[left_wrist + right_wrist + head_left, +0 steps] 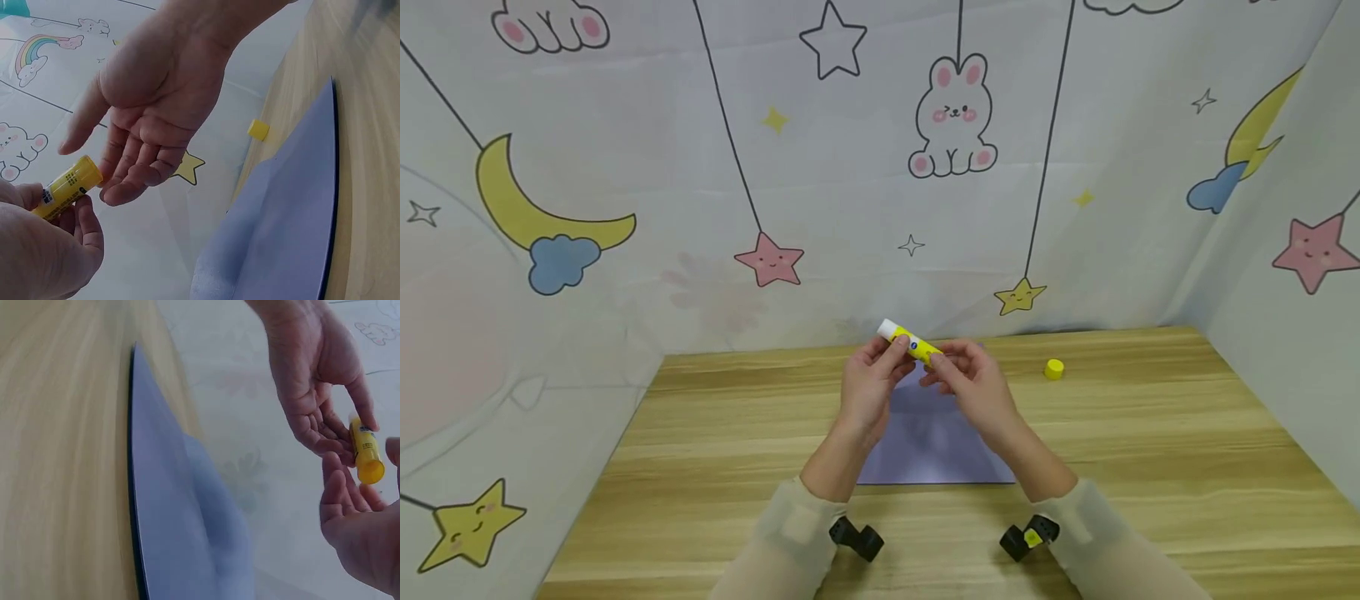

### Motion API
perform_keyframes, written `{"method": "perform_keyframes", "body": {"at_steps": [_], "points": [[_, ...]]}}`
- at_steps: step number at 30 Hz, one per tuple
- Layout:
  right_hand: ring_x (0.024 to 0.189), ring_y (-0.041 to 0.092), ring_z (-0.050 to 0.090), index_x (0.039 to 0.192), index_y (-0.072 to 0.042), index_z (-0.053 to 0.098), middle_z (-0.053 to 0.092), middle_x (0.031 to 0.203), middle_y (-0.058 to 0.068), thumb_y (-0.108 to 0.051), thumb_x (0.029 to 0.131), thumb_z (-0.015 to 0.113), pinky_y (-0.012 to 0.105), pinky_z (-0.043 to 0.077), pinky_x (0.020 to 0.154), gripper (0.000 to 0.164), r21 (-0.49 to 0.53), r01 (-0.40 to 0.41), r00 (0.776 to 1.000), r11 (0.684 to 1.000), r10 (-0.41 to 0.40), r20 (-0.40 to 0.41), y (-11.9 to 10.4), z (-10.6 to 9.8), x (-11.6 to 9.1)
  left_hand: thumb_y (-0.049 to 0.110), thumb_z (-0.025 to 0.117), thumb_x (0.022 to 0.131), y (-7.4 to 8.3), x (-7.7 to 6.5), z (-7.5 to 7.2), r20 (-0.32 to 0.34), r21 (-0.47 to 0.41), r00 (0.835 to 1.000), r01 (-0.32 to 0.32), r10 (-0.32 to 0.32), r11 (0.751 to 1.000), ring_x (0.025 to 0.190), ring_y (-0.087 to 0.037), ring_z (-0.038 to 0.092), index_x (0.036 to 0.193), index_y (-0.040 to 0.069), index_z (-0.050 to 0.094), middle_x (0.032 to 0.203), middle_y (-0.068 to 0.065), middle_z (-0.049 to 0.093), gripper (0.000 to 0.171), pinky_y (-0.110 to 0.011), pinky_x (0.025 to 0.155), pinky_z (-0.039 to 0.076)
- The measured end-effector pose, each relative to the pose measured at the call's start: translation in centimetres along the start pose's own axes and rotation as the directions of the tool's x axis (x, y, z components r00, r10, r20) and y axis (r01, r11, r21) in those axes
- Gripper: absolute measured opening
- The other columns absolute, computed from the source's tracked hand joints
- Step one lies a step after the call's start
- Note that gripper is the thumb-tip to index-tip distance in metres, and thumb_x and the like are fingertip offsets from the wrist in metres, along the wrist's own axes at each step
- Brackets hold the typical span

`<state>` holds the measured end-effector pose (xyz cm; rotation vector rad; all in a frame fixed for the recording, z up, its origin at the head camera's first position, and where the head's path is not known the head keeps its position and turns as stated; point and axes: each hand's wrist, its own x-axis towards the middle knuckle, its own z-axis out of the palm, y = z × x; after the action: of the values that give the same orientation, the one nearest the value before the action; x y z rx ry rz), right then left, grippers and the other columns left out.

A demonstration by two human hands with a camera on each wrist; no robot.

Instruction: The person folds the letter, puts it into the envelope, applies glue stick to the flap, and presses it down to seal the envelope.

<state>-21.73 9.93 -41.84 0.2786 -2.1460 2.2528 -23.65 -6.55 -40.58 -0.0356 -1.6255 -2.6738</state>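
My left hand (867, 390) pinches a yellow glue stick (917, 347) between thumb and fingers. Its white end points up to the left in the head view. My right hand (987, 393) is beside the stick's lower right end, thumb and fingers spread around it. In the left wrist view, the right thumb stands apart from the yellow rimmed end of the glue stick (86, 173). The right wrist view shows that end of the glue stick (369, 464) between the right thumb and loosely bent fingers. Below both hands lies a purple sheet (936, 446), partly covered by them.
A small yellow cap (1054, 369) stands on the wooden table (1150, 450), right of the purple sheet near the back edge. A white cloth (865, 167) printed with stars, moons and a rabbit hangs behind and at the sides. Both wrists wear black cameras.
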Motion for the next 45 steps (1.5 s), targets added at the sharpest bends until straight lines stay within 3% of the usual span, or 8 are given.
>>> {"method": "perform_keyframes", "body": {"at_steps": [7, 13, 19, 25, 31, 38, 42, 45], "points": [[0.092, 0.022, 0.072, 0.129, 0.001, 0.056, 0.072, 0.105, 0.011, -0.033, 0.113, 0.055, 0.032, 0.056, 0.083, 0.037, 0.15, -0.178, 0.983, 0.973, 0.17, 0.064, -0.1, -0.5, 0.1, 0.012, 0.075, 0.101, -0.1, 0.0, 0.1, 0.032, 0.038, 0.999, -0.014, 0.013, 0.999, 0.086, -0.019, 0.07, 0.116, -0.008, 0.07, 0.097, -0.008, 0.073, 0.026, -0.029, 0.085, 0.06], [0.092, 0.021, 0.071, 0.127, 0.001, 0.057, 0.071, 0.109, 0.015, -0.014, 0.107, 0.066, 0.029, 0.057, 0.084, 0.026, 0.045, 0.014, 1.0, 0.999, -0.014, 0.018, 0.1, -0.4, 0.0, 0.015, 0.075, 0.102, 0.1, -0.1, 0.1, 0.034, 0.045, 0.999, -0.009, 0.007, 0.999, 0.087, -0.017, 0.069, 0.117, -0.007, 0.07, 0.1, -0.008, 0.072, 0.027, -0.028, 0.086, 0.059], [0.1, 0.025, 0.071, 0.124, 0.001, 0.06, 0.07, 0.117, 0.017, -0.007, 0.1, 0.076, 0.025, 0.058, 0.086, 0.031, -0.172, 0.191, 0.979, 0.966, -0.2, -0.035, 0.4, 0.1, -0.1, 0.013, 0.075, 0.101, 0.1, 0.0, 0.1, 0.02, 0.029, 1.0, 0.003, -0.004, 1.0, 0.086, -0.017, 0.069, 0.116, -0.007, 0.07, 0.1, -0.008, 0.072, 0.026, -0.028, 0.086, 0.06], [0.095, 0.025, 0.073, 0.13, -0.001, 0.059, 0.07, 0.111, 0.019, -0.03, 0.11, 0.061, 0.031, 0.058, 0.084, 0.035, 0.006, -0.032, 0.999, 0.999, 0.032, 0.011, -0.2, -0.1, 0.0, 0.012, 0.075, 0.101, 0.0, 0.0, 0.1, 0.012, 0.029, 1.0, -0.003, 0.003, 1.0, 0.086, -0.019, 0.07, 0.113, -0.008, 0.07, 0.096, -0.008, 0.072, 0.024, -0.028, 0.083, 0.06], [0.088, 0.02, 0.07, 0.125, 0.0, 0.056, 0.071, 0.101, 0.009, -0.032, 0.113, 0.055, 0.03, 0.054, 0.079, 0.034, 0.166, -0.202, 0.979, 0.965, 0.193, 0.069, -0.5, -0.5, 0.0, 0.009, 0.074, 0.1, 0.0, -0.3, 0.2, 0.015, 0.038, 1.0, -0.005, 0.004, 0.999, 0.084, -0.018, 0.069, 0.113, -0.008, 0.069, 0.096, -0.007, 0.072, 0.022, -0.029, 0.084, 0.06], [0.089, 0.021, 0.07, 0.125, 0.0, 0.059, 0.07, 0.109, 0.015, -0.013, 0.105, 0.069, 0.029, 0.057, 0.082, 0.026, -0.037, 0.069, 0.998, 0.997, -0.069, 0.013, 0.1, -0.2, -0.1, 0.011, 0.074, 0.101, -0.1, -0.3, 0.2, 0.017, 0.029, 1.0, -0.006, 0.005, 1.0, 0.084, -0.018, 0.068, 0.117, -0.01, 0.069, 0.098, -0.008, 0.071, 0.027, -0.028, 0.084, 0.06], [0.088, 0.02, 0.068, 0.119, -0.004, 0.064, 0.07, 0.108, 0.008, -0.011, 0.099, 0.077, 0.026, 0.056, 0.075, 0.024, -0.323, 0.302, 0.945, 0.897, -0.326, -0.02, 0.6, 0.1, -0.3, 0.011, 0.074, 0.101, 0.0, -0.4, 0.2, 0.008, 0.027, 1.0, 0.004, -0.004, 1.0, 0.085, -0.018, 0.068, 0.118, -0.01, 0.069, 0.1, -0.009, 0.071, 0.028, -0.029, 0.085, 0.06], [0.088, 0.018, 0.068, 0.119, -0.006, 0.065, 0.07, 0.106, 0.006, -0.015, 0.099, 0.078, 0.027, 0.055, 0.073, 0.026, -0.411, 0.326, 0.929, 0.852, -0.369, -0.027, 0.7, 0.3, -0.3, 0.012, 0.074, 0.101, 0.0, -0.4, 0.2, 0.001, 0.025, 1.0, 0.01, -0.01, 1.0, 0.085, -0.017, 0.069, 0.119, -0.01, 0.068, 0.1, -0.009, 0.071, 0.028, -0.029, 0.085, 0.06]]}}
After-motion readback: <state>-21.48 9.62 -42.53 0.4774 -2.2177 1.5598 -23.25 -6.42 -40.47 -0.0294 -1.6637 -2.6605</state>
